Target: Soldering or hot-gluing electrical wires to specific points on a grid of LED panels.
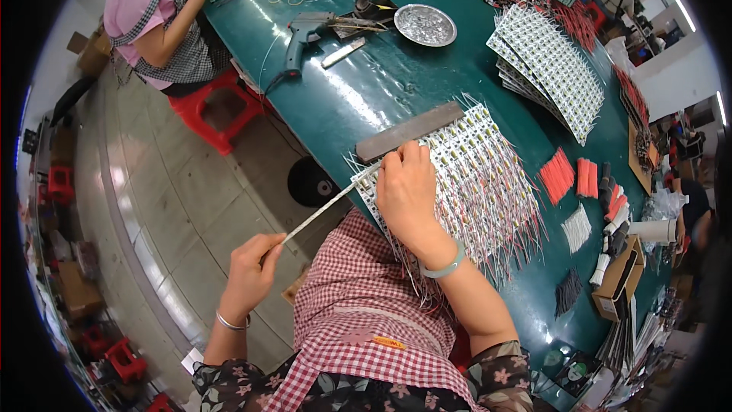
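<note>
A pale twisted cord (324,209), perhaps a bundle of thin wires, stretches taut between my hands. My left hand (254,265) pinches its lower end, out past the table's edge. Closed around its upper end, my right hand (406,189) sits over the left part of a panel of small circuit boards (479,164). Many thin red and white wires (488,217) trail from that panel toward me. A dark metal bar (409,131) lies along the panel's far side, just beyond my right hand. The fingertips of my right hand are partly hidden.
A stack of circuit panels (553,61) stands at the back right. Farther off are a metal dish (425,25) and a soldering gun (300,47). Red tube bundles (557,175), white pieces (577,227) and an open carton (619,278) lie right. Another person (160,19) works at far left.
</note>
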Demonstrator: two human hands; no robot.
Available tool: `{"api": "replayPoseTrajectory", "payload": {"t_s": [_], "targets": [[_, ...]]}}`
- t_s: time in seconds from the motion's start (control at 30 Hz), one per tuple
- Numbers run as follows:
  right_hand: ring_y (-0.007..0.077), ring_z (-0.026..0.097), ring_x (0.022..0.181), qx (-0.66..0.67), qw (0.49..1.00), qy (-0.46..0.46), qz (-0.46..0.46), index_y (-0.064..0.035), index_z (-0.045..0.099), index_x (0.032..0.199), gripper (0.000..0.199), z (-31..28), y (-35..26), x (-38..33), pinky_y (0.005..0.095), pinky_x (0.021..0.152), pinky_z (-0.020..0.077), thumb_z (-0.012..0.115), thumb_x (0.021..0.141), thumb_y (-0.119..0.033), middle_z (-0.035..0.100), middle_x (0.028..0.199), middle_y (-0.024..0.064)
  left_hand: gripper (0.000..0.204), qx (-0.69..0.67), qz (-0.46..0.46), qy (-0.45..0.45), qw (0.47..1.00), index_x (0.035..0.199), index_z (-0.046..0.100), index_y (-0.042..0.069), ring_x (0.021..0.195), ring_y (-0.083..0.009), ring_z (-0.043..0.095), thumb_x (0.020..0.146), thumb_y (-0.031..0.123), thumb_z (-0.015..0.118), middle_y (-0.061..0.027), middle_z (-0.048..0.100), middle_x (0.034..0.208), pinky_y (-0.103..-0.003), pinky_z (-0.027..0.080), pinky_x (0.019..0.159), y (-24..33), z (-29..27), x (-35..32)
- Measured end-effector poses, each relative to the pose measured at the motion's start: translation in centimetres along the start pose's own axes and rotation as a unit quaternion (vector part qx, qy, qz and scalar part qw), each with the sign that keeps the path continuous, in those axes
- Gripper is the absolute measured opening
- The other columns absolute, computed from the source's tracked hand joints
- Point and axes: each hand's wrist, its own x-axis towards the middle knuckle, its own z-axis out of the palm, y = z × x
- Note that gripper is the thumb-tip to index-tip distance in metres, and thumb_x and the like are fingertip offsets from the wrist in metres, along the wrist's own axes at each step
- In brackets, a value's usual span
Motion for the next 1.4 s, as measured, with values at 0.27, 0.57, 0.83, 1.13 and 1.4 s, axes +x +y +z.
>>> {"api": "replayPoseTrajectory", "payload": {"t_s": [0.27, 0.57, 0.83, 1.13, 1.4], "targets": [[0.0317, 0.056, 0.095, -0.072, 0.996, -0.023, 0.053, -0.0012, 0.062, 0.089, 0.009, 0.2, -1.1, 0.5, 0.0433, 0.074, 0.0448, 0.064, 0.08, -0.003, 0.054, 0.099, 0.0142, 0.02, 0.012, -0.017, -0.064, 0.998, 0.113, 0.072, -0.002, 0.067, -0.0272, 0.063, 0.095, 0.002, 0.066, -0.0161, 0.069, 0.085, -0.034, 0.049, 0.064, 0.4, -1.7, 0.5], [0.0303, 0.063, 0.087, -0.128, 0.989, -0.033, 0.062, -0.0013, 0.065, 0.077, 0.002, 0.8, -2.0, 1.4, 0.0424, 0.066, 0.05, 0.066, 0.076, 0.0, 0.058, 0.091, 0.012, 0.019, 0.021, -0.003, -0.035, 0.999, 0.11, 0.073, -0.002, 0.079, -0.033, 0.073, 0.093, 0.003, 0.07, -0.0202, 0.074, 0.097, -0.036, 0.056, 0.069, -0.6, -2.0, 0.3], [0.0345, 0.066, 0.088, -0.064, 0.987, -0.049, 0.138, 0.0011, 0.066, 0.082, 0.002, 0.7, -1.9, 1.7, 0.0468, 0.069, 0.0557, 0.066, 0.081, -0.001, 0.058, 0.092, 0.0145, 0.017, 0.005, -0.003, -0.037, 0.999, 0.108, 0.073, -0.003, 0.073, -0.0324, 0.071, 0.092, 0.002, 0.07, -0.0196, 0.073, 0.092, -0.036, 0.054, 0.065, -0.9, -2.0, 0.5], [0.035, 0.067, 0.087, -0.01, 0.985, -0.048, 0.164, -0.0011, 0.066, 0.091, 0.012, 0.1, -2.1, 1.0, 0.0471, 0.069, 0.0547, 0.075, 0.085, -0.008, 0.058, 0.101, 0.0141, 0.015, -0.02, 0.025, -0.05, 0.998, 0.106, 0.073, -0.004, 0.069, -0.0296, 0.068, 0.093, 0.0, 0.068, -0.0193, 0.073, 0.089, -0.035, 0.053, 0.064, -1.1, -2.6, 1.4], [0.0332, 0.063, 0.09, 0.044, 0.988, 0.006, 0.15, -0.0022, 0.072, 0.083, 0.003, 0.4, -0.5, 1.3, 0.0447, 0.075, 0.0519, 0.075, 0.083, -0.003, 0.062, 0.094, 0.0106, 0.015, -0.035, 0.027, -0.056, 0.997, 0.107, 0.073, -0.005, 0.071, -0.0307, 0.069, 0.094, 0.0, 0.068, -0.0199, 0.073, 0.089, -0.036, 0.053, 0.065, -1.5, -2.3, 2.1]]}}
